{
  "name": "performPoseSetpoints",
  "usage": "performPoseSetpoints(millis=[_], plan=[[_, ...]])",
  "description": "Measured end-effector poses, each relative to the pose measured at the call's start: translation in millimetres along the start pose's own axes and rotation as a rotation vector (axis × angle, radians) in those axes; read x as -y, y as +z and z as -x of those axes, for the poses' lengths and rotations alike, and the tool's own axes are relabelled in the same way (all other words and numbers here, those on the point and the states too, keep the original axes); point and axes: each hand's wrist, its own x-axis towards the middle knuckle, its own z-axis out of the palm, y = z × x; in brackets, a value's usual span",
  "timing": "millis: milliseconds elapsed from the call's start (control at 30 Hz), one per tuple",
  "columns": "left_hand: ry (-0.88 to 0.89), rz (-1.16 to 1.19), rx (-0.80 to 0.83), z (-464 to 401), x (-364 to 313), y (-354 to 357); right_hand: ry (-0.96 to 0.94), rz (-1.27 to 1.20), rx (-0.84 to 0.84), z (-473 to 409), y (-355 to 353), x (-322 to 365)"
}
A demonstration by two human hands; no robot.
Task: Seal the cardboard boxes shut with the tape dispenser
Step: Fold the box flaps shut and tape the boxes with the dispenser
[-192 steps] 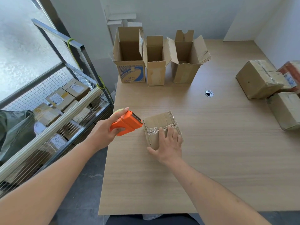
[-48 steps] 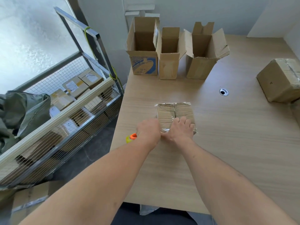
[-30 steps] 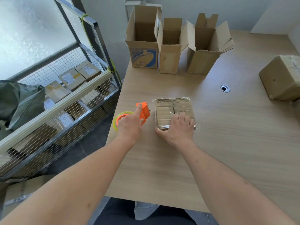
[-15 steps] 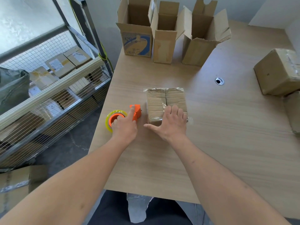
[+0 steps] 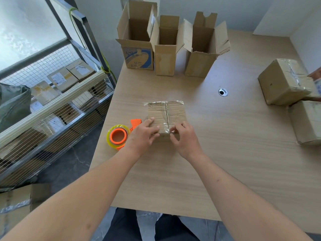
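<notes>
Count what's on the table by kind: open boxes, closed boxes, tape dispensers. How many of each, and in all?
Open boxes: 3
Closed boxes: 4, the last mostly cut off at the frame edge
Tape dispensers: 1
Total: 8

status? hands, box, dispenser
Left hand and right hand both press on the small flat taped cardboard box. Orange tape dispenser lies on the wooden table, released. Three tall open boxes unsealed.
</notes>
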Motion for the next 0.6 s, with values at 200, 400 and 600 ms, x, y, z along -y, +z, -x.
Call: performPoseSetpoints(millis=[200, 400, 600], plan=[[-0.135, 0.018, 0.032, -5.9, -19.9, 1.7, 0.309, -0.085, -0.224, 8.6, -8.8, -16.7], [-0.219, 0.107, -0.015, -5.0, -21.5, 5.0, 0.501, -0.236, -0.286, 6.1, -4.3, -4.7], [-0.200, 0.119, -0.014, -5.3, -20.3, 9.9, 0.481, -0.054, -0.180, 12.8, -2.1, -1.1]])
